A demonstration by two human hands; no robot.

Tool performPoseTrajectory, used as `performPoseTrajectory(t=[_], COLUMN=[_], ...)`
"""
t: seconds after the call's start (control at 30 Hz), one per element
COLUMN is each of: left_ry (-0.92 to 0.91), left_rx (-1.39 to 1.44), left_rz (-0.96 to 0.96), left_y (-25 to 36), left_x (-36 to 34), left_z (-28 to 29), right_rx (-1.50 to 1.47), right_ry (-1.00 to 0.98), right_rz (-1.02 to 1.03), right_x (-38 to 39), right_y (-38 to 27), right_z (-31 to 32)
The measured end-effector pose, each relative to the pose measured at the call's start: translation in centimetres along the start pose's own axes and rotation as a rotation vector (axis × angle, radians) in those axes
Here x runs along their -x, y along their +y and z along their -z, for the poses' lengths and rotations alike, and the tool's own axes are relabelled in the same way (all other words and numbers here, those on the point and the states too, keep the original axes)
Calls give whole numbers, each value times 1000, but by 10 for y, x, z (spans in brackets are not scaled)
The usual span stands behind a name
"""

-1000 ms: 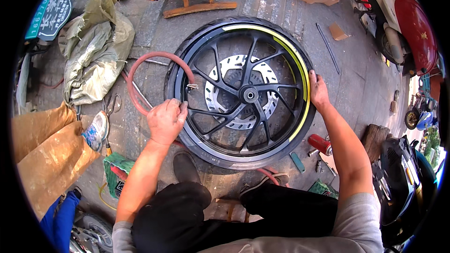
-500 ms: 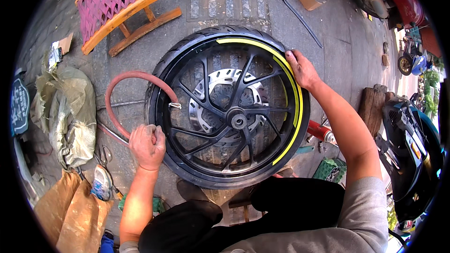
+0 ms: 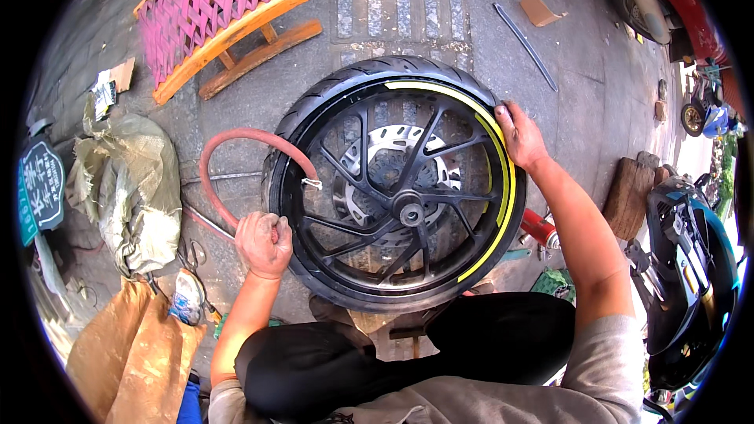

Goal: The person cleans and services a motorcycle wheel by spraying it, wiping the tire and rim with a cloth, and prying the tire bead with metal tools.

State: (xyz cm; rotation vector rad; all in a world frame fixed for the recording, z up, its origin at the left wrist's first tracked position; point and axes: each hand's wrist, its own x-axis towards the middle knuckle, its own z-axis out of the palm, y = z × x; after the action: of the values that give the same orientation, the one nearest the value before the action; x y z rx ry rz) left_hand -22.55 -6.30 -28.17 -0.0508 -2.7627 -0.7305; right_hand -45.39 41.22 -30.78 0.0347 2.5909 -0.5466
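Observation:
A motorcycle wheel (image 3: 411, 214) with black spokes, a silver brake disc (image 3: 369, 145) and a yellow rim stripe is in front of my knees. My right hand (image 3: 522, 139) is closed on the tire's (image 3: 314, 98) upper right edge, thumb on the near face. My left hand (image 3: 265, 246) makes a fist around a reddish rubber hose (image 3: 216, 145) at the wheel's lower left. From there the hose loops up and over the tire; its end, with a pale metal clip (image 3: 312, 184), lies inside the rim. My fingers hide the gripped stretch of hose.
A wooden chair with purple woven straps (image 3: 228, 16) lies at the far left, near a dusty sack (image 3: 129, 196). Another person's brown trouser leg (image 3: 141, 345) and shoe (image 3: 187, 298) are at lower left. A red spray can (image 3: 539, 228), wood block (image 3: 628, 196) and motorcycle (image 3: 691, 267) stand right.
The view has shifted slightly, so the scene sits a little further right. Both hands keep their holds on the hose and tire, with little movement.

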Motion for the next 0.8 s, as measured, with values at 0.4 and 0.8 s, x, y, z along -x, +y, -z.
performPoseTrajectory(t=[0.4, 0.8], left_ry=[2, 5], left_rx=[-80, -38], left_rz=[-17, -9], left_y=[0, -2], left_x=[-1, 0], left_z=[-1, 0], right_rx=[27, 46], right_ry=[-130, -160], right_rz=[190, 160], right_x=[-32, -58], right_y=[-42, -42], right_z=[32, 7])
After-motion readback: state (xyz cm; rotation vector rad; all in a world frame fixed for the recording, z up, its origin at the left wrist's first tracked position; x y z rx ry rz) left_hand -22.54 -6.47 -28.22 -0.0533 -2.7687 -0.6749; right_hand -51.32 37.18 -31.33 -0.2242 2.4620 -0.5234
